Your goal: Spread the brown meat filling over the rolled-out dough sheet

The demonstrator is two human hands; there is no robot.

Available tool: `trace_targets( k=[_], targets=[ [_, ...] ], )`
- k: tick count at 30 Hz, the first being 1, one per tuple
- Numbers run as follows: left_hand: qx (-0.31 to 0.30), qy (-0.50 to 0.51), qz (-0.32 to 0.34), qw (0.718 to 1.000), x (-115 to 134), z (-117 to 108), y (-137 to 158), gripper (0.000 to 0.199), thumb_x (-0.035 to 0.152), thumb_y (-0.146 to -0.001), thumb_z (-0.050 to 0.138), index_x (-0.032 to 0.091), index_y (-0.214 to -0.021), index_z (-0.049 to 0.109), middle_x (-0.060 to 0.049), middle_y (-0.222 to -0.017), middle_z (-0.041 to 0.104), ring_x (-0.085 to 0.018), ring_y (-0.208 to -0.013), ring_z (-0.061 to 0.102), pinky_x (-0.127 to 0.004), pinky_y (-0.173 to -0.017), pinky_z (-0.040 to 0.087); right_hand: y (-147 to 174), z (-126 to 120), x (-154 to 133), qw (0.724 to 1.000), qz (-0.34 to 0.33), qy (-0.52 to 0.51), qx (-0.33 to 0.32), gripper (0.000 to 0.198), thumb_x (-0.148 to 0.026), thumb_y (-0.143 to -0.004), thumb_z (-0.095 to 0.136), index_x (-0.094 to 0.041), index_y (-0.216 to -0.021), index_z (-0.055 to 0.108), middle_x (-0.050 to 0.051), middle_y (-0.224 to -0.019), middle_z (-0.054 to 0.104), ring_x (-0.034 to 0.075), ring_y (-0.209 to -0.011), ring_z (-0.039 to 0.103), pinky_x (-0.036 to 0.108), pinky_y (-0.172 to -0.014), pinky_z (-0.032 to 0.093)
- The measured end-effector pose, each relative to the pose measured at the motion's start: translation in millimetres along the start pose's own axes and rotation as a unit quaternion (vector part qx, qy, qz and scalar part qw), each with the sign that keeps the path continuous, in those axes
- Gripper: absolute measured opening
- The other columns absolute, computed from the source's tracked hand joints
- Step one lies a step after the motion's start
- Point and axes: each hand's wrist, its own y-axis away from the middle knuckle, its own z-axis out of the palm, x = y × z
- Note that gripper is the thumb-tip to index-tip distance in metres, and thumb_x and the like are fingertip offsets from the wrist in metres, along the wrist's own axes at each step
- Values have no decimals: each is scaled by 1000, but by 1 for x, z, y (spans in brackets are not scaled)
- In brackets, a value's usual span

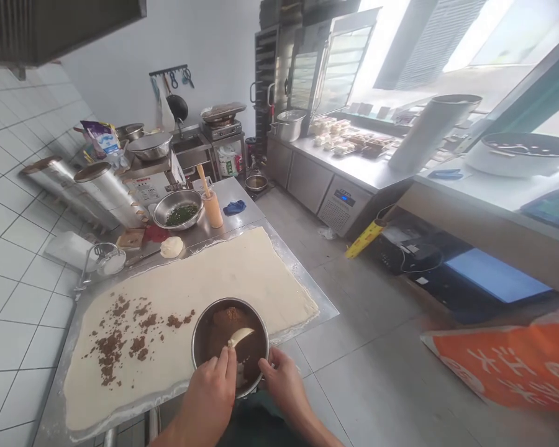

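Observation:
A large sheet of rolled dough [223,273] covers the steel table [317,298]. Clumps of brown filling [121,335] dot its left part. Over the near edge sits a steel bowl [200,329] of brown filling. My left hand [212,391] holds a pale scraper [239,336] inside that bowl. My right hand [282,379] grips the bowl's near right rim.
Behind the dough stand a bowl of chopped greens [177,211], an orange cup with a stick [213,208], a dough ball [171,247], a blue cloth [234,207] and steel canisters [103,186]. A tiled wall is at left; open floor and steel counters [354,167] lie at right.

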Motion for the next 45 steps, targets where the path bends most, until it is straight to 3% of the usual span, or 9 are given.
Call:
trace_targets(
  k=[3,7,13,18,25,31,35,40,45],
  targets=[
    [-108,37,-105,988,8,-1,-10,57,-9,-88,38,-2,-139,63,-29,-121,74,-31,-103,77,-40,-85,66,2,7,1,1000,0,20,6,18,-33,-79,49,-25,-66,40,-5,-54,54,17,-58,59,29,-59,38],
    [-141,102,-162,971,15,-7,-42,49,-7,-90,36,-2,-125,69,-27,-105,75,-34,-97,78,-45,-84,66,4,10,-5,999,-4,35,9,18,-35,-80,49,-25,-67,41,-5,-55,56,18,-60,60,30,-61,37],
    [-75,188,-39,978,2,3,-39,54,-1,-91,43,10,-139,65,-22,-137,69,-31,-123,70,-45,-108,60,-3,0,-23,999,8,48,18,19,-39,-80,48,-26,-69,40,-6,-51,53,16,-54,52,30,-57,36],
    [-25,107,-32,993,-3,10,-30,73,-9,-85,36,4,-155,48,-22,-161,49,-33,-140,59,-46,-115,55,-6,-3,-27,1000,6,-30,0,21,-43,-78,48,-26,-71,39,-6,-56,52,16,-58,55,28,-57,41],
    [-37,105,76,991,-26,-10,-35,63,-5,-90,39,5,-149,55,-21,-145,65,-31,-119,69,-46,-105,61,-2,-4,-28,999,3,-48,5,20,-42,-76,50,-25,-72,42,-6,-60,51,15,-58,54,27,-56,41],
    [-116,88,-73,987,-29,-17,-23,56,-6,-85,39,3,-134,66,-24,-122,73,-32,-104,74,-42,-90,63,4,-4,-27,1000,4,-27,4,18,-41,-80,48,-26,-74,42,-6,-56,53,16,-58,55,28,-59,40],
    [-149,194,-168,955,-19,-3,-33,38,2,-84,51,9,-109,79,-22,-102,78,-33,-95,76,-40,-88,59,7,-2,-21,1000,-4,-7,16,20,-40,-81,48,-26,-71,38,-8,-52,51,15,-55,50,28,-58,37],
    [-72,420,-264,865,-18,20,-53,29,14,-84,59,14,-97,84,-20,-105,80,-32,-107,73,-38,-100,51,6,4,-7,1000,-8,7,6,22,-41,-84,48,-26,-71,37,-7,-56,51,15,-58,49,29,-59,35],
    [-56,536,-313,782,-12,44,-68,37,21,-87,54,12,-111,81,-12,-76,77,-22,-66,70,-32,-66,51,3,7,-6,997,-12,74,3,19,-38,-82,47,-26,-72,37,-7,-54,44,16,-58,46,31,-62,30]
  ],
)
